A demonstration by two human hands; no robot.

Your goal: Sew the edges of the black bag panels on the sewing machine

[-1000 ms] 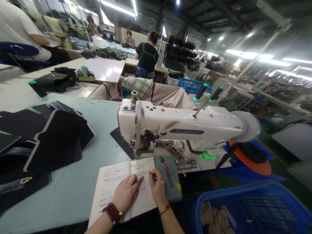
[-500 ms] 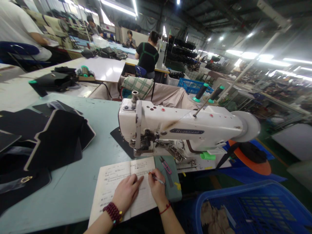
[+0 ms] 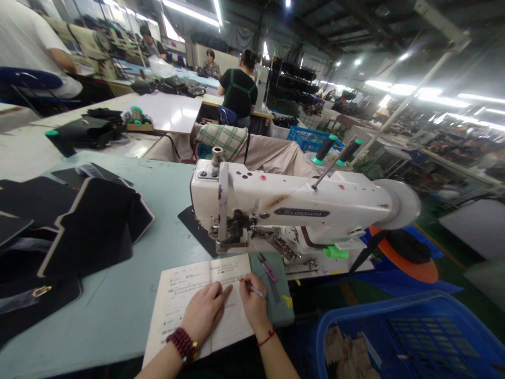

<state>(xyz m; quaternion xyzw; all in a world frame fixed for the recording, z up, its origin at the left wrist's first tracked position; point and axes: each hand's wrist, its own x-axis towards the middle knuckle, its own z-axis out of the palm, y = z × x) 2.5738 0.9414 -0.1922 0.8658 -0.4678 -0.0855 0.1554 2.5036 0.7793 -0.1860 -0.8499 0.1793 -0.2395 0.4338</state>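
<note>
An open notebook with handwritten lines lies at the front edge of the pale green table. My left hand rests on it near the fold, fingers stretched out over the pages, a dark red bead bracelet at the wrist. On the right page, my right hand grips a pen, its tip hidden by the fingers. Pink-handled thread snips lie just beyond the right hand. Behind the notebook stands a white sewing machine.
Black cut pieces with pale edges are heaped on the left of the table. A blue plastic basket holding brown material stands at the lower right. An orange-and-black round item lies behind it. Several people sit at workplaces farther back.
</note>
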